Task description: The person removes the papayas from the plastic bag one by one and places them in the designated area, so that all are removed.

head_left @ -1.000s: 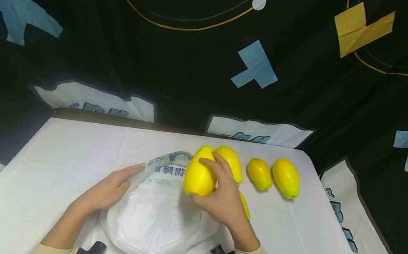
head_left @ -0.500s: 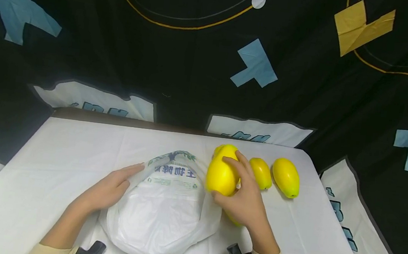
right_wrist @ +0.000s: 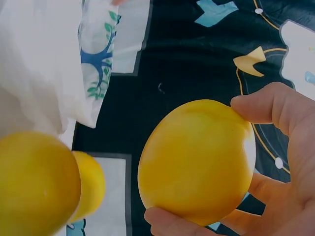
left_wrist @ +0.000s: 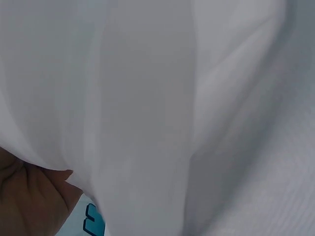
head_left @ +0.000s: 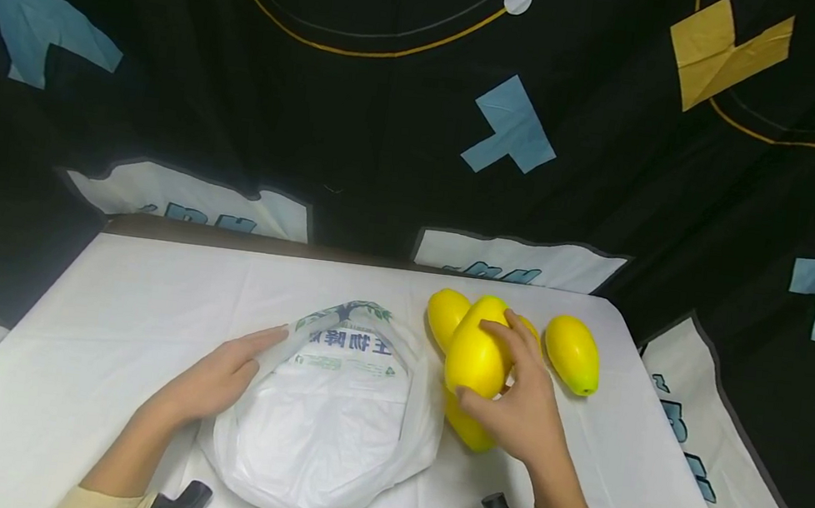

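My right hand (head_left: 523, 393) grips a smooth yellow papaya (head_left: 478, 350) between thumb and fingers, above the table to the right of the bag. In the right wrist view the papaya (right_wrist: 197, 162) fills the space between thumb and fingertips. My left hand (head_left: 216, 375) holds the left rim of a white plastic bag (head_left: 326, 437), whose mouth gapes; the bag hides its fingertips. Bag plastic (left_wrist: 142, 98) covers most of the left wrist view, with part of the hand (left_wrist: 34, 201) at lower left. Another papaya (head_left: 466, 428) lies below the held one.
Behind the held fruit sits one papaya (head_left: 444, 313); another (head_left: 533, 329) is mostly hidden by the right hand. Farther right lies a papaya (head_left: 571, 355). The white-covered table (head_left: 105, 320) ends at a dark patterned cloth (head_left: 360, 140).
My right hand has carried its papaya rightward, away from the bag's mouth and over the other fruit. The bag's printed inside now shows more fully. My left hand has stayed in place.
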{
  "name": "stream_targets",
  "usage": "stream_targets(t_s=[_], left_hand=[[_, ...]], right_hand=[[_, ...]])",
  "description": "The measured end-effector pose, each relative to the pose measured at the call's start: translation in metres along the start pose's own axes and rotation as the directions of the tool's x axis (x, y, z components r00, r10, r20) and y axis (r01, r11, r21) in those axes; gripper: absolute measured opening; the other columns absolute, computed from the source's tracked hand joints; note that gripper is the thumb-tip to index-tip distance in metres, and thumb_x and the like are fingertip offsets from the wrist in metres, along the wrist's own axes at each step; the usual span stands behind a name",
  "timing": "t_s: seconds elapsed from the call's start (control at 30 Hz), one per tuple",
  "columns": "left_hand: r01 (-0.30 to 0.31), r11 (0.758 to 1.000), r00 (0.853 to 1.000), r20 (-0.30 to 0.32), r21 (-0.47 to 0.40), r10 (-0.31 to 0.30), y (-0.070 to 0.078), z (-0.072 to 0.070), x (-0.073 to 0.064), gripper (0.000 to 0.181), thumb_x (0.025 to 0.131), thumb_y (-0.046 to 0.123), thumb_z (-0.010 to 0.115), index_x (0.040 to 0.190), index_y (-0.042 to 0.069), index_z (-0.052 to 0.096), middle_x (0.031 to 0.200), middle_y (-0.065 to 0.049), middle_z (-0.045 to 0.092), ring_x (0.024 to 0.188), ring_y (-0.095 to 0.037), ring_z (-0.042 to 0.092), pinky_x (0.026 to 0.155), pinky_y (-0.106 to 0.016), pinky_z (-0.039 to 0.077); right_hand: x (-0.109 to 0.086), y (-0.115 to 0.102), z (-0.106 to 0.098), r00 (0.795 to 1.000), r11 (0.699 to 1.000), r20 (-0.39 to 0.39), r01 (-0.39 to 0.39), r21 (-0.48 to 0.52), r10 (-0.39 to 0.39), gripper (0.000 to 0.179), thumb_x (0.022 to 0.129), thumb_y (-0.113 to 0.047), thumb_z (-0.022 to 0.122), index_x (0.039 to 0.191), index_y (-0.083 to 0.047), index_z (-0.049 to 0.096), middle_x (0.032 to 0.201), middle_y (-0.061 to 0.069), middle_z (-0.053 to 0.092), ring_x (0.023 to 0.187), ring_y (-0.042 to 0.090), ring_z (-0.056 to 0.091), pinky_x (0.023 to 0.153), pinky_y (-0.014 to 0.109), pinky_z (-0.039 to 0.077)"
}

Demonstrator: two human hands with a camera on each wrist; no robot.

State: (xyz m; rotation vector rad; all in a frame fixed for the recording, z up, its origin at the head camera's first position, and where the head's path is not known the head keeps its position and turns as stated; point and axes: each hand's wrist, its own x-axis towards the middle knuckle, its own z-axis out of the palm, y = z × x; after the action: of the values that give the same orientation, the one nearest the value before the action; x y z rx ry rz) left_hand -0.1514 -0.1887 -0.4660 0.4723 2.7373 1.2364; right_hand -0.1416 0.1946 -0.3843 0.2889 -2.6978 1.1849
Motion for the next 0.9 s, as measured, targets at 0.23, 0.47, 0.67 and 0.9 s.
stream_targets(t_s=[0.23,0.47,0.67,0.9], left_hand=[[0.004,1.000,1.000,-0.001,-0.007,-0.004,-0.001,-0.001,0.000,0.050,0.096,-0.004,0.036,0.146,-0.001,0.040,0.152,-0.018,0.036,0.141,-0.040,0.027,0.115,-0.056,0.021],[0.013,1.000,1.000,0.003,-0.005,-0.013,0.000,-0.001,0.000,0.050,0.097,-0.003,0.036,0.146,0.000,0.041,0.152,-0.017,0.036,0.141,-0.039,0.027,0.115,-0.056,0.020],[0.020,1.000,1.000,0.007,-0.007,-0.020,0.000,0.000,0.000,0.050,0.098,-0.002,0.036,0.147,0.000,0.039,0.153,-0.017,0.035,0.142,-0.039,0.027,0.115,-0.055,0.020],[0.022,1.000,1.000,0.002,0.001,-0.022,0.003,-0.001,-0.001,0.050,0.097,-0.003,0.036,0.146,-0.002,0.039,0.153,-0.017,0.036,0.141,-0.039,0.027,0.115,-0.055,0.020]], right_hand=[[-0.006,0.012,-0.013,0.999,0.999,0.011,-0.036,-0.026,0.036,0.075,0.068,-0.018,0.083,0.135,-0.030,0.051,0.158,-0.008,0.022,0.135,0.032,0.036,0.086,0.053,0.054],[-0.015,0.027,-0.023,0.996,0.995,0.003,-0.091,-0.051,0.091,0.074,0.070,-0.016,0.082,0.136,-0.027,0.050,0.158,-0.003,0.022,0.129,0.036,0.041,0.084,0.053,0.055],[-0.026,0.041,-0.029,0.992,0.988,-0.029,-0.129,-0.089,0.127,0.073,0.070,-0.016,0.083,0.135,-0.024,0.051,0.157,0.003,0.024,0.125,0.040,0.044,0.083,0.056,0.054],[-0.034,0.053,-0.036,0.985,0.976,-0.037,-0.172,-0.134,0.169,0.072,0.070,-0.019,0.084,0.135,-0.020,0.052,0.157,0.007,0.024,0.129,0.044,0.039,0.090,0.066,0.046]])
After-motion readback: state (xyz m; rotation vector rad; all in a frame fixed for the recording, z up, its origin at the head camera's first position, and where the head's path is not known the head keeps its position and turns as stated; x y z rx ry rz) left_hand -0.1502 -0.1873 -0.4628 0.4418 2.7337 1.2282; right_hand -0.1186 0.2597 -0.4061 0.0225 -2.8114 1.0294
